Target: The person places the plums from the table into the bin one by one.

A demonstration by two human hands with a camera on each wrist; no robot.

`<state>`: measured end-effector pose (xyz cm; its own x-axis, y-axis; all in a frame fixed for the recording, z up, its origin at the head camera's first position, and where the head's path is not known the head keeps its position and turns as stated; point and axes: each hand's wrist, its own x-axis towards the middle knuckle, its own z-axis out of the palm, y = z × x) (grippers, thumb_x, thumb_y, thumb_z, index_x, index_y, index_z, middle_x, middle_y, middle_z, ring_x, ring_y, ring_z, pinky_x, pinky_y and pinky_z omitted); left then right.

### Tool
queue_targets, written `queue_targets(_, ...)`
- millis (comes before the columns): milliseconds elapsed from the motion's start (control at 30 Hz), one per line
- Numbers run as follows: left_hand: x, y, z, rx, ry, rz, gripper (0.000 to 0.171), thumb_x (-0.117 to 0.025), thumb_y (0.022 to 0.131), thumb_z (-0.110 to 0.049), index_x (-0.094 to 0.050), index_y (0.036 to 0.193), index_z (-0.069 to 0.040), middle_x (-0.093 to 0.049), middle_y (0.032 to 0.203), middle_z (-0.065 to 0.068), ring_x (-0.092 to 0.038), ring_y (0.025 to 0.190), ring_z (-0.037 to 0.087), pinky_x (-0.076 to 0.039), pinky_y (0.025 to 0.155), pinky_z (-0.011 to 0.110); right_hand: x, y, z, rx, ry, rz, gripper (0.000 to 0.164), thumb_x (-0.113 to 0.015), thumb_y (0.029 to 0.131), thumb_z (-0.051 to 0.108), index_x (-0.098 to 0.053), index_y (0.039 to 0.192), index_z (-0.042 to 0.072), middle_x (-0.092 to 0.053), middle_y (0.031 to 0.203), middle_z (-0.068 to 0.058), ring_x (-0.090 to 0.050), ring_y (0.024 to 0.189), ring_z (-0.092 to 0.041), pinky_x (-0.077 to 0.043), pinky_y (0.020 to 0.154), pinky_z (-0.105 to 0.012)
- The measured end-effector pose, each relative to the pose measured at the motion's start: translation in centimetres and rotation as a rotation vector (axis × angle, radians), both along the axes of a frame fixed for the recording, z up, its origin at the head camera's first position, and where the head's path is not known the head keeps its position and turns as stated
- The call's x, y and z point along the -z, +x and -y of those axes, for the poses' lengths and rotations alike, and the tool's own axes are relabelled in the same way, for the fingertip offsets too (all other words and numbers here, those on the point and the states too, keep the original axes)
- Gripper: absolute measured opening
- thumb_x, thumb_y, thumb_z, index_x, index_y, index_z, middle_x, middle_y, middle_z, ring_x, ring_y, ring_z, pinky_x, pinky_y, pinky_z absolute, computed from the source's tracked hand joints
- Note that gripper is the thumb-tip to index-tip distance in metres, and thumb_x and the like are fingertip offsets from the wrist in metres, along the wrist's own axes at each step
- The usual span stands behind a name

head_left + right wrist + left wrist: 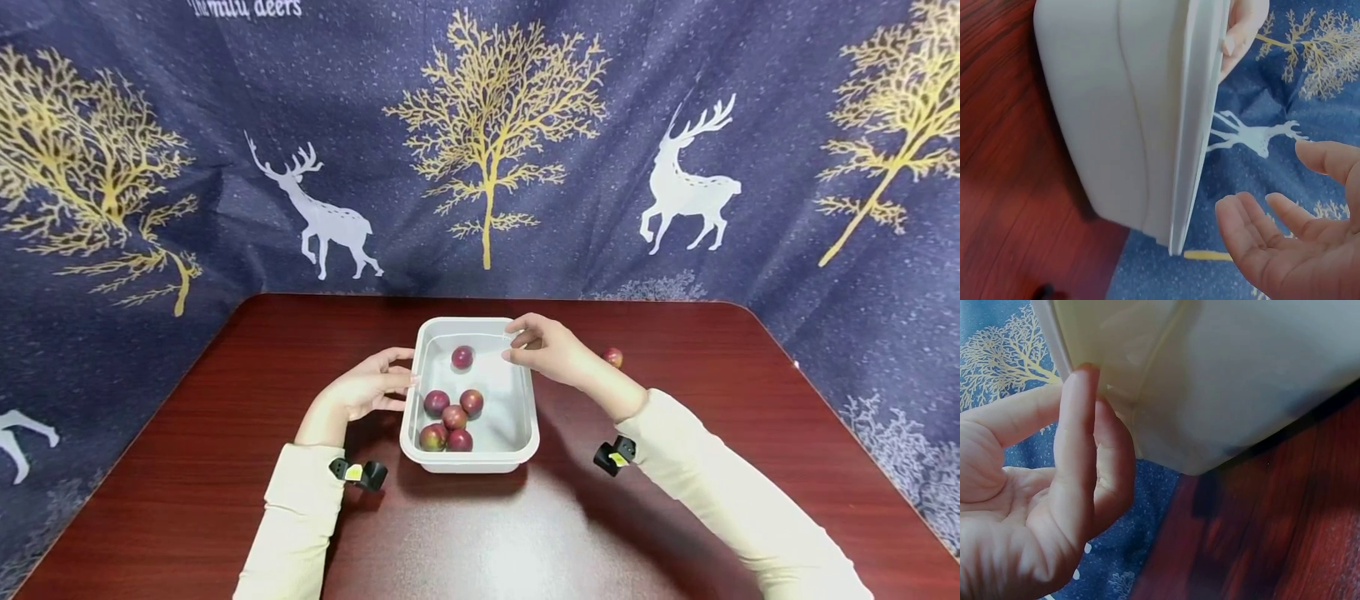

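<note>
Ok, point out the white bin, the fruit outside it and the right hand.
White bin (470, 457): head view, front rim.
Outside fruit (613, 357): head view, visible middle.
Right hand (553, 345): head view, back of the hand.

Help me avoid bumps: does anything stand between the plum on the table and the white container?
In the head view, the right hand and wrist lie between plum and white container; nothing else visible does.

Head view bright, light from above: white glare on near table (483, 533), soft shadow beside right sleeve (727, 492), sleeve near washed out. Wrist views dimmer, softer; box (1094, 112) side shaded.
</note>
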<state>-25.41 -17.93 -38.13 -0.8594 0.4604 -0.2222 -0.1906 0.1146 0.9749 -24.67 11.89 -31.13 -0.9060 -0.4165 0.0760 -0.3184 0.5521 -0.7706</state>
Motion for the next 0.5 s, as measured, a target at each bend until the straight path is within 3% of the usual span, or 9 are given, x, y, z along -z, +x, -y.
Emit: queue_targets(500, 0.3, -0.2, 0.2, 0.005, -0.005, -0.012, 0.065, -0.055, 0.093, -0.008, -0.019, 0.145, 0.002, -0.059, 0.111, 0.017, -0.063, 0.085, 0.014, -0.057, 0.076, 0.030, -0.1, 0.2, -4.1, 0.075, 0.009, 0.024, 0.038, -0.064, 0.087, 0.012, -0.054, 0.120, -0.004, -0.064, 0.107, -0.024, -0.065, 0.090, -0.026, -0.053, 0.070, -0.030)
